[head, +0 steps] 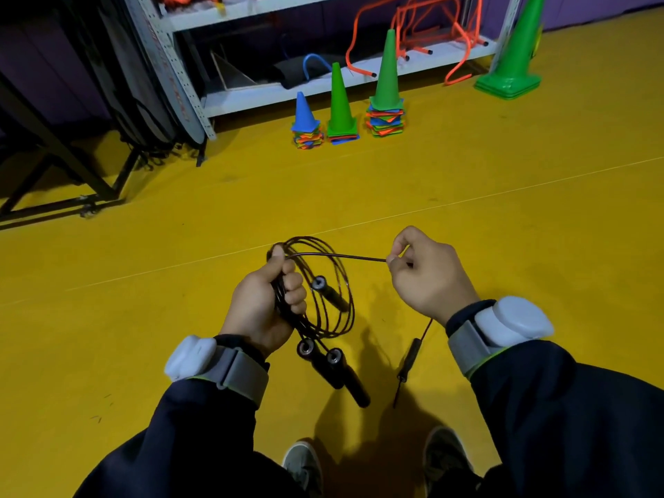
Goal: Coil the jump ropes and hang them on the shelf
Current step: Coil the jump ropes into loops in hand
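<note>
Coiling in progress | left hand [264,300] clamped on rope [325,282] loops, coil hanging upright over floor [503,228] | right hand [427,271] pinches free strand, taut, running sideways between hands | loose handle [409,359] dangles below right hand | shelf [323,91] well ahead.

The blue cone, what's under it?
The blue cone tops a stack of flat markers, orange, green and blue, on the yellow floor. Anything inside the cone is hidden.

Four black rope handles [325,354] — three hang by the left hand's [264,303] grip, one below the right hand's [429,273] pinch; four cone stacks [339,102] stand beyond.
</note>
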Demonstrator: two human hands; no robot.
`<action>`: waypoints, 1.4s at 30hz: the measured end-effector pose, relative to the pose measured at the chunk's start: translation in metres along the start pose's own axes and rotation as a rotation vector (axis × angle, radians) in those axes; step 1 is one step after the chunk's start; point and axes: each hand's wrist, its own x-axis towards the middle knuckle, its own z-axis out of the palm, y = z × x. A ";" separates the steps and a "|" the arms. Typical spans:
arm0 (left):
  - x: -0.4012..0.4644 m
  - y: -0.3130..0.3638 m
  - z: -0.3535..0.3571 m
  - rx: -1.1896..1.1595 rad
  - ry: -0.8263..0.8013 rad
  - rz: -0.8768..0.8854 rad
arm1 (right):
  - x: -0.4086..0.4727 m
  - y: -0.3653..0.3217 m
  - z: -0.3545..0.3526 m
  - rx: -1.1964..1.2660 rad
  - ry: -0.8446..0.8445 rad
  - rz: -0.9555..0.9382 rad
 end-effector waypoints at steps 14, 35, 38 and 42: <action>-0.004 -0.020 0.014 0.885 0.015 0.525 | -0.037 -0.063 0.018 0.170 -0.324 -0.285; -0.006 -0.014 0.012 0.514 -0.166 0.107 | -0.022 -0.043 0.015 0.156 -0.271 -0.234; -0.006 -0.016 0.013 0.589 -0.107 0.119 | -0.026 -0.047 0.019 0.140 -0.312 -0.256; -0.005 -0.011 0.011 0.556 -0.070 0.085 | -0.015 -0.033 0.010 0.076 -0.266 -0.113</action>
